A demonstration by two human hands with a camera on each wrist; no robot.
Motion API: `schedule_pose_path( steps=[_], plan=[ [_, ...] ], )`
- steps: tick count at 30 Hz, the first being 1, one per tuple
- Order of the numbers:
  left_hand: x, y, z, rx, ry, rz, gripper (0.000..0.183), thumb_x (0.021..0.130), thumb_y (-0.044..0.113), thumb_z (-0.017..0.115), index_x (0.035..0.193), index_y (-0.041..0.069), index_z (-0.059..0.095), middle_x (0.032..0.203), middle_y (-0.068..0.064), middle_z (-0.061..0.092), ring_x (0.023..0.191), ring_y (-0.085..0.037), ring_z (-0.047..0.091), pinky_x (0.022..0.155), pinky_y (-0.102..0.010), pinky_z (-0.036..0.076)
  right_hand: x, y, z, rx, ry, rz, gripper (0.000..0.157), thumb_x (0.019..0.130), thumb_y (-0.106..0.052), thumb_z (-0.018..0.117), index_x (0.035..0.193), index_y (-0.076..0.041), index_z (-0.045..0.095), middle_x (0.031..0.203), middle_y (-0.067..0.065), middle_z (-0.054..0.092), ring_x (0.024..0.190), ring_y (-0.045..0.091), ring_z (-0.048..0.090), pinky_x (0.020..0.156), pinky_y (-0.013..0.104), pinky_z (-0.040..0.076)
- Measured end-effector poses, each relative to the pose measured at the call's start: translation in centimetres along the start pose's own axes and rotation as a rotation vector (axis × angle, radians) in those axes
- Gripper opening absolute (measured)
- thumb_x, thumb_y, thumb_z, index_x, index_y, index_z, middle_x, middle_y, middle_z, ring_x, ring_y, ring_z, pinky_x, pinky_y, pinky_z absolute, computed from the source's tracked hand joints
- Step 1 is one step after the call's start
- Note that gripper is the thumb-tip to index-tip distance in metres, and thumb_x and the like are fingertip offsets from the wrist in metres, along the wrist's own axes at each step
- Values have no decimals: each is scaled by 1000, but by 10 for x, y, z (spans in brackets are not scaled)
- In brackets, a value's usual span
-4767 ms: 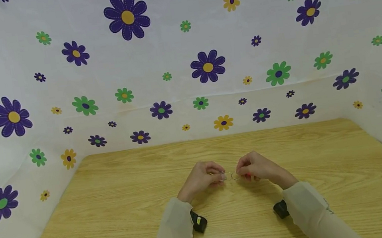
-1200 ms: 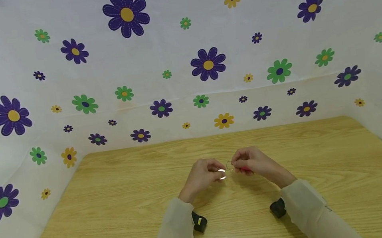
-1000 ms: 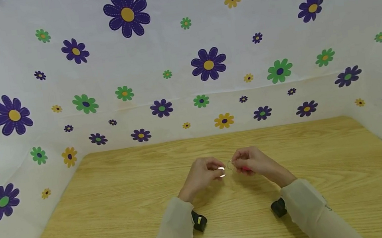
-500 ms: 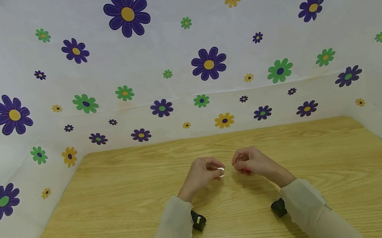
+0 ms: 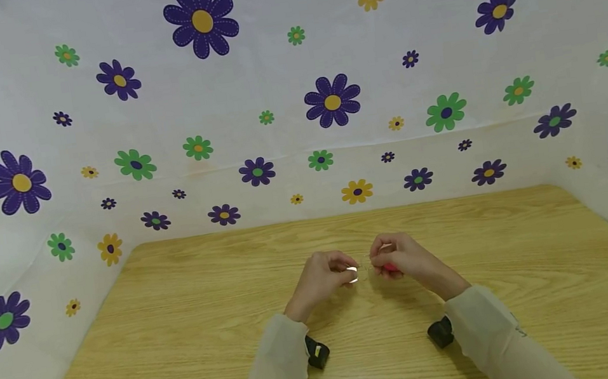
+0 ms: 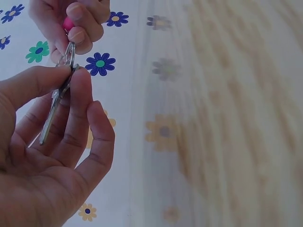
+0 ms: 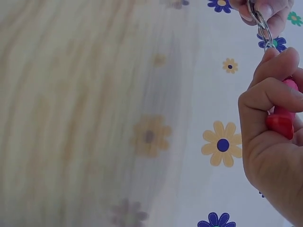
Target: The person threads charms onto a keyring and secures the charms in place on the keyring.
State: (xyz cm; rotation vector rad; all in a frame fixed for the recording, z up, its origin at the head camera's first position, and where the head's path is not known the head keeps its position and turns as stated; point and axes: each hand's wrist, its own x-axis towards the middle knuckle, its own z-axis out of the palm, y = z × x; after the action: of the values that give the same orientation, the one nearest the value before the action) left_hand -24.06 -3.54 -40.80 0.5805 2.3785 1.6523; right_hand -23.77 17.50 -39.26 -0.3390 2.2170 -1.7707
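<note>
My left hand point(image 5: 323, 280) pinches a silver key point(image 6: 51, 116) between thumb and forefinger; its blade points down toward the palm in the left wrist view. From the key's head, metal rings point(image 7: 259, 20) run across to my right hand point(image 5: 408, 260). That hand curls around a pink and red key charm point(image 7: 282, 118), partly hidden by the fingers. Its thumb and forefinger are at the rings' near end. Both hands are close together over the table, with a small gap that the thin rings span. Fine detail of the rings is too small in the head view.
A wood-grain table point(image 5: 211, 317) lies beneath both hands. White cloth point(image 5: 261, 41) with purple, green and yellow flowers stands around its back and sides. Black wrist devices point(image 5: 318, 353) hang under both sleeves.
Since the earliest frame, the right hand has moved slightly up and left, and more of the pink charm shows. The ring between the hands has changed its tilt; the left hand has barely moved.
</note>
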Motion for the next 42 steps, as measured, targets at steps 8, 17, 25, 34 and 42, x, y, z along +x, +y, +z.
schedule_pose_path(
  steps=[8, 17, 25, 34, 42],
  plan=[
    [-1, 1, 0, -4, 5, -3, 11, 91, -3, 70, 101, -8, 74, 81, -8, 74, 71, -26, 72, 60, -27, 53, 1, 1, 1, 52, -2, 4, 7, 98, 3, 55, 92, -1, 56, 75, 11, 64, 58, 12, 51, 50, 22, 37],
    [2, -3, 0, -54, 7, -20, 12, 91, -3, 71, 101, -8, 73, 82, -9, 74, 73, -26, 73, 67, -36, 59, 0, 3, 1, 107, -24, 7, 15, 99, 3, 53, 90, -8, 57, 77, 11, 65, 59, 14, 53, 52, 22, 39],
    [2, -4, 1, -106, -23, -20, 12, 92, -2, 71, 102, -8, 73, 84, -12, 74, 75, -32, 73, 72, -38, 61, 1, 3, 4, 105, -58, -14, 5, 99, 2, 54, 96, -1, 55, 73, 6, 62, 58, 11, 50, 52, 21, 37],
    [1, -2, -4, -119, -36, -38, 14, 95, -1, 69, 106, -8, 73, 85, -9, 74, 78, -31, 73, 76, -38, 61, 1, 2, -1, 75, -56, 5, 8, 101, 1, 54, 104, 8, 53, 79, 8, 67, 60, 11, 52, 53, 21, 38],
    [2, -5, -10, -125, -40, -46, 16, 95, 1, 70, 108, -7, 73, 85, -8, 73, 81, -35, 73, 78, -39, 61, 0, 3, -7, 40, -92, 11, 6, 102, 0, 54, 100, 5, 56, 81, 10, 67, 61, 11, 52, 54, 20, 39]
  ],
)
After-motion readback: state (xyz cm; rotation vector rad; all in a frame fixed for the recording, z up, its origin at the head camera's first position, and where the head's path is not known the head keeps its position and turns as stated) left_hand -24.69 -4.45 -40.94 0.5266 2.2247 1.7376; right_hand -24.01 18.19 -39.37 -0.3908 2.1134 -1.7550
